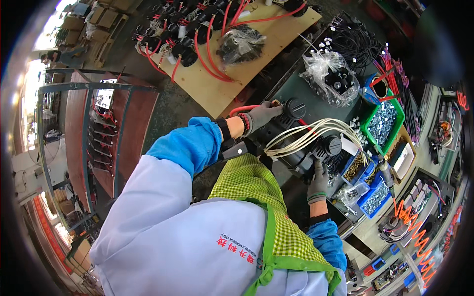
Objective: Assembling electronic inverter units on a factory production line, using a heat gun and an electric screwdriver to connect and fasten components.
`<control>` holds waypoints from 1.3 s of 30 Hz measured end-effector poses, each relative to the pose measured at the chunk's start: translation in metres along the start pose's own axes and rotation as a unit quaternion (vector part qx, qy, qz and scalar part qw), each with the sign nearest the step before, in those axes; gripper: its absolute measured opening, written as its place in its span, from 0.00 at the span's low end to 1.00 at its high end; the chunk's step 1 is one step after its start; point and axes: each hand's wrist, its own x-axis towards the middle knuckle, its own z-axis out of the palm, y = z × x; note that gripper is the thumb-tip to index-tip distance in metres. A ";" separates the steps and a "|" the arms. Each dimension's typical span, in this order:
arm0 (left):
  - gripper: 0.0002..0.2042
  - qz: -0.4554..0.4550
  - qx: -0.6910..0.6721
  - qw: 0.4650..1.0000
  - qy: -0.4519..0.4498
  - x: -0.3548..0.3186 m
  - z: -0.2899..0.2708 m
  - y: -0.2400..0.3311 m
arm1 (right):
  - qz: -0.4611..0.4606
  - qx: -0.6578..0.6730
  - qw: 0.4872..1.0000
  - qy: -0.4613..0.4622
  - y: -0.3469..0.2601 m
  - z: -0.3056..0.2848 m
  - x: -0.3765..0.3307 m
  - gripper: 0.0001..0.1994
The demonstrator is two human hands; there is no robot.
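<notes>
A black pump unit (291, 143) sits on the tabletop (316, 106), mostly hidden by white tubes (316, 130). The left hand (261, 116) closes its grip on the unit's far end; the right hand (318, 180) clasps its near side, fingers partly hidden. A green bin (368, 129) stands just right of the unit.

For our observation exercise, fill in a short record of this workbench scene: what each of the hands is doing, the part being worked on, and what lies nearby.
left hand: gloved left hand grips the far end of the black assembly
right hand: gloved right hand grips its near end
workpiece: black assembly with round knobs and a bundle of white cables
nearby right: green bin of metal fasteners, blue bins
behind: plastic bag of black parts
</notes>
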 end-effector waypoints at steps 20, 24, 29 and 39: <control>0.15 0.452 0.468 0.757 -0.059 0.058 0.047 0.172 | -0.149 -0.164 0.971 0.089 -0.082 -0.157 -0.034 0.25; 0.23 0.408 0.646 0.645 0.000 0.107 0.101 0.182 | -0.201 -0.282 0.920 0.181 -0.092 -0.227 -0.015 0.26; 0.34 0.302 0.709 0.636 0.032 0.103 0.137 0.193 | -0.268 -0.506 0.788 0.226 -0.136 -0.246 0.002 0.36; 0.34 0.318 0.653 0.683 0.073 0.115 0.146 0.170 | -0.123 -0.731 0.642 0.198 -0.127 -0.290 0.098 0.38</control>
